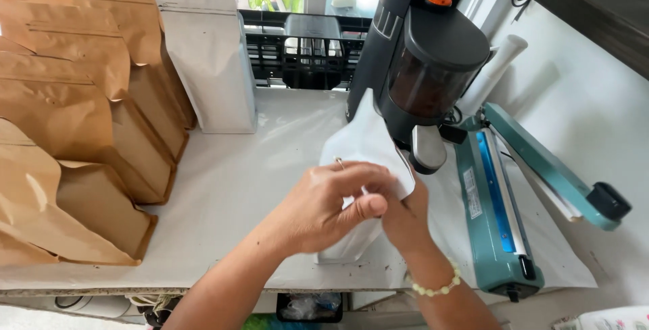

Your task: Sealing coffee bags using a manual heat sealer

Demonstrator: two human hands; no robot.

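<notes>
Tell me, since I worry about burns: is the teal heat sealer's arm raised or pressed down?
Raised. The teal heat sealer's arm angles up away from the base, leaving an open gap above the blue sealing strip; nothing lies between them.

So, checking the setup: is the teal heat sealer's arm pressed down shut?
No, the teal heat sealer's arm is raised open above its base.

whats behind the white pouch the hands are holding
Behind the white pouch stands a dark grinder; its spout shows beside the pouch's top. Left hand and right hand grip it. The grinder's base is covered.
</notes>
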